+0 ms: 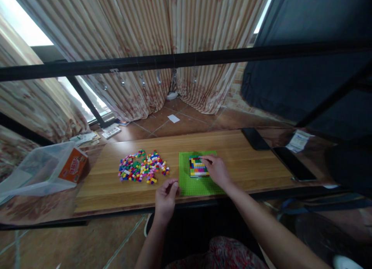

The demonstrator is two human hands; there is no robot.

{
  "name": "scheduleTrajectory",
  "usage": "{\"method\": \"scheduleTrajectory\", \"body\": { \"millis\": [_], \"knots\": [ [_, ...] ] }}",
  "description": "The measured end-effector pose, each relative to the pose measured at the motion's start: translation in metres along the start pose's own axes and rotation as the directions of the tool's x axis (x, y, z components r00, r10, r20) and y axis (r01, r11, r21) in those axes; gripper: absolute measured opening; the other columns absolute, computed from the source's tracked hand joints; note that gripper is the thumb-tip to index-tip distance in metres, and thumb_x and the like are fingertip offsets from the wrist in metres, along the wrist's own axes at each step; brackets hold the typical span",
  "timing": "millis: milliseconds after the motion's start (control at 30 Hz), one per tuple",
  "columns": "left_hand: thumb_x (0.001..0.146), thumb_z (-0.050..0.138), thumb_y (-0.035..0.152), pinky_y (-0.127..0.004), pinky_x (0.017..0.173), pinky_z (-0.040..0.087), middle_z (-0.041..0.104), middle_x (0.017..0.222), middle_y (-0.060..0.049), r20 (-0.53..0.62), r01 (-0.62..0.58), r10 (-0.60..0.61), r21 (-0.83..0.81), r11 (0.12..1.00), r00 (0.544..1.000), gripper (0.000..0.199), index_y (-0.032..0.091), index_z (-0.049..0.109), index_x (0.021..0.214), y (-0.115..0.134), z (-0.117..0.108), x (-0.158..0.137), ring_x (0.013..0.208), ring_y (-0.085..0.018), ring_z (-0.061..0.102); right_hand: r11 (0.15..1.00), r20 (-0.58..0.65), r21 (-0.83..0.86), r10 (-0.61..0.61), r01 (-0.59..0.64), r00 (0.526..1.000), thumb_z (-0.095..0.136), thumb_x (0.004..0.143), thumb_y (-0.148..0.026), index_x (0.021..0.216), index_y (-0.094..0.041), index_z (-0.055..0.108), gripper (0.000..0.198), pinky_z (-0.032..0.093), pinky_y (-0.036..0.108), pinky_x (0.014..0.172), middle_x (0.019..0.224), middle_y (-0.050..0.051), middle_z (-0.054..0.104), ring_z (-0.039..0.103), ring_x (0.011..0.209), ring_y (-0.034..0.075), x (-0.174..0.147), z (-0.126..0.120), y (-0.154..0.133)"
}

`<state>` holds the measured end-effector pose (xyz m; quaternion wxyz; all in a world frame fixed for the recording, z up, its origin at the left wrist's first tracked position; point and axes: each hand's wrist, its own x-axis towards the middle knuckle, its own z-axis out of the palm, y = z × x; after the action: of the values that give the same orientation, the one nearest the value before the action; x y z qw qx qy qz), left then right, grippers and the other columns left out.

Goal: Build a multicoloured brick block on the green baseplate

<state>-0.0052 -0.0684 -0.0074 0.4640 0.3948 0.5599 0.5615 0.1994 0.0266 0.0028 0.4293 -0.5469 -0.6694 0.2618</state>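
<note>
A green studded baseplate (186, 187) lies on the wooden board, and on it sits a block of coloured toy bricks (198, 169) in rows. My right hand (217, 170) reaches over the block from the right. Its fingers pinch together at the block's far right corner; whatever is between the fingertips is hidden. At the baseplate's near left edge is my left hand (166, 195), its fingers curled and the thumb against them. Anything held there is too small to make out. Left of the baseplate, several loose toy bricks (142, 166) are spread in a pile.
The wooden board (244, 168) carries a black phone (255, 138) at its far right, with another dark flat device (294, 164) beyond. A clear plastic bin (49, 160) with an orange label stands left. A dark metal rail (162, 62) crosses behind, before striped curtains (145, 25).
</note>
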Motion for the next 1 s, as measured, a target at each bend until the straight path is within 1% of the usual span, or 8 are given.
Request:
{"method": "scheduleTrajectory", "body": {
  "millis": [100, 200, 333, 467, 667, 800, 867, 1000],
  "knots": [
    [0.073, 0.071, 0.042, -0.024, 0.06, 0.051, 0.067, 0.072, -0.002, 0.003, -0.006, 0.006, 0.042, 0.999, 1.0, 0.029, 0.016, 0.069, 0.084, -0.011, -0.005, 0.003, 0.063, -0.014, 0.061, 0.982, 0.053, -0.172, -0.075, 0.083, 0.996, 0.057, 0.085, -0.024, 0.083, -0.022, 0.074, 0.018, 0.047, 0.034, 0.079, 0.086, 0.006, 0.07, 0.063, 0.082, 0.02, 0.01, 0.001, 0.0],
    [0.074, 0.069, 0.04, -0.025, 0.063, 0.052, 0.068, 0.075, -0.003, 0.002, -0.022, 0.022, 0.08, 0.997, 1.0, 0.026, 0.016, 0.07, 0.085, -0.016, -0.01, 0.003, 0.066, -0.015, 0.062, 0.968, 0.091, -0.222, -0.099, 0.117, 0.991, 0.06, 0.084, -0.023, 0.081, -0.021, 0.074, 0.014, 0.046, 0.032, 0.075, 0.084, 0.005, 0.068, 0.062, 0.077, 0.018, 0.017, 0.002, 0.002],
    [0.076, 0.068, 0.039, -0.025, 0.064, 0.051, 0.068, 0.074, -0.003, 0.027, -0.039, 0.035, 0.135, 0.99, 0.999, 0.024, 0.017, 0.07, 0.086, -0.014, -0.013, 0.002, 0.067, -0.015, 0.062, 0.971, 0.135, -0.195, -0.11, 0.135, 0.985, 0.062, 0.082, -0.023, 0.079, -0.021, 0.073, 0.012, 0.045, 0.03, 0.07, 0.079, 0.003, 0.065, 0.06, 0.072, 0.016, 0.023, -0.001, 0.007],
    [0.077, 0.067, 0.039, -0.026, 0.065, 0.052, 0.069, 0.077, -0.003, 0.051, -0.022, 0.016, 0.106, 0.994, 0.999, 0.024, 0.017, 0.069, 0.088, -0.016, -0.012, 0.0, 0.068, -0.015, 0.062, 0.976, 0.167, -0.17, -0.107, 0.135, 0.98, 0.063, 0.08, -0.024, 0.076, -0.021, 0.071, 0.009, 0.044, 0.029, 0.067, 0.075, 0.002, 0.063, 0.059, 0.07, 0.015, 0.026, -0.004, 0.008],
    [0.077, 0.067, 0.039, -0.025, 0.066, 0.052, 0.068, 0.079, -0.003, 0.061, 0.031, -0.034, 0.043, 0.999, 0.998, 0.023, 0.018, 0.068, 0.087, -0.022, -0.011, 0.0, 0.07, -0.015, 0.063, 0.992, 0.18, -0.119, -0.023, 0.045, 0.983, 0.064, 0.076, -0.025, 0.071, -0.02, 0.069, 0.009, 0.043, 0.028, 0.062, 0.071, 0.001, 0.064, 0.058, 0.065, 0.015, 0.031, -0.002, 0.006],
    [0.077, 0.067, 0.038, -0.025, 0.065, 0.052, 0.068, 0.077, -0.002, 0.072, 0.025, -0.027, 0.035, 0.999, 0.997, 0.023, 0.018, 0.068, 0.088, -0.021, -0.011, 0.0, 0.069, -0.015, 0.062, 0.998, 0.196, -0.066, 0.014, -0.001, 0.981, 0.064, 0.076, -0.027, 0.07, -0.02, 0.068, 0.01, 0.044, 0.028, 0.061, 0.069, 0.0, 0.065, 0.058, 0.064, 0.015, 0.031, -0.002, 0.007],
    [0.077, 0.067, 0.038, -0.025, 0.065, 0.051, 0.067, 0.076, -0.002, 0.067, 0.019, -0.022, 0.039, 0.999, 0.998, 0.022, 0.018, 0.068, 0.087, -0.021, -0.011, -0.001, 0.068, -0.015, 0.061, 0.998, 0.196, -0.057, 0.007, 0.004, 0.98, 0.063, 0.077, -0.028, 0.07, -0.021, 0.068, 0.011, 0.044, 0.028, 0.062, 0.07, 0.0, 0.065, 0.058, 0.064, 0.015, 0.03, -0.002, 0.008],
    [0.078, 0.066, 0.037, -0.026, 0.067, 0.051, 0.067, 0.077, -0.002, 0.081, 0.005, -0.009, 0.047, 0.999, 0.997, 0.021, 0.018, 0.068, 0.087, -0.023, -0.013, -0.001, 0.07, -0.015, 0.062, 0.996, 0.162, -0.064, -0.047, 0.058, 0.986, 0.061, 0.079, -0.029, 0.072, -0.021, 0.069, 0.013, 0.046, 0.03, 0.067, 0.075, 0.001, 0.066, 0.059, 0.069, 0.016, 0.027, -0.003, 0.008]
  ]
}}
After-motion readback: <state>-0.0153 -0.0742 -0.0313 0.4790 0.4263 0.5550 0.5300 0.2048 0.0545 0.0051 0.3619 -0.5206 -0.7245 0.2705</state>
